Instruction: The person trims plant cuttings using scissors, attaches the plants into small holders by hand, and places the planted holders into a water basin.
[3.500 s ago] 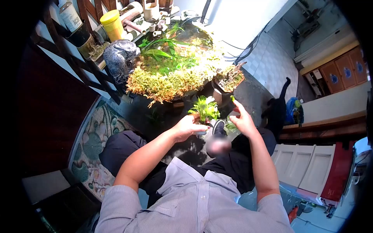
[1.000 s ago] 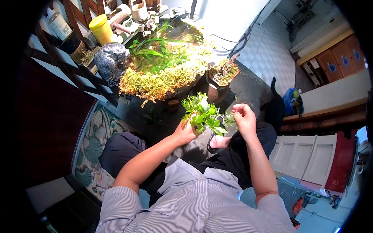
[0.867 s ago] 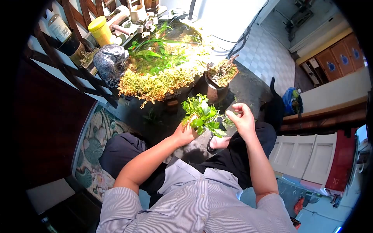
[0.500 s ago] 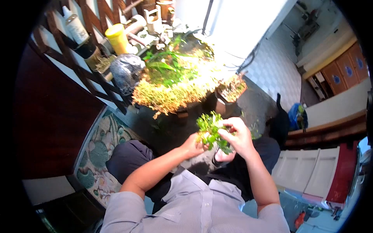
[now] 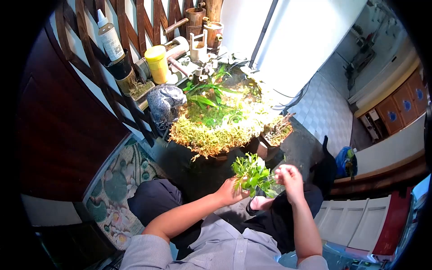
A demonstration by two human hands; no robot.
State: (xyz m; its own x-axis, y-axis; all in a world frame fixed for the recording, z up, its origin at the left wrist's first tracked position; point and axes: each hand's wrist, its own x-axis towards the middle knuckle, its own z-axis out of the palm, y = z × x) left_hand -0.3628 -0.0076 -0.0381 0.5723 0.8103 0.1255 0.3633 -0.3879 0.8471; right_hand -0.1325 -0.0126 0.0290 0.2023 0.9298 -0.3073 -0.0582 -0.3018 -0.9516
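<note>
A bunch of leafy green plants (image 5: 254, 173) stands upright in my left hand (image 5: 230, 192), whose fingers are wrapped round its lower part. Just right of the leaves is my right hand (image 5: 291, 181), raised with its fingers pinched together. Whatever lies between those fingertips, if anything, is too small to make out. Beyond both hands sits a round planted pond (image 5: 198, 135) with a thick mossy rim, green leaves and water inside. At its right edge is a small dark pot (image 5: 265, 148) with moss on top.
A grey stone-like figure (image 5: 164, 104) stands at the pond's left, near a yellow-lidded tub (image 5: 157, 65). A white bottle (image 5: 111, 38) rests against the wooden lattice (image 5: 81, 54). At right are a black cat (image 5: 325, 166) and a blue bag (image 5: 345, 162).
My right hand has drawn away from the leaves to the right, its fingers still pinched. My left hand keeps hold of the plants. The view has tilted upward.
</note>
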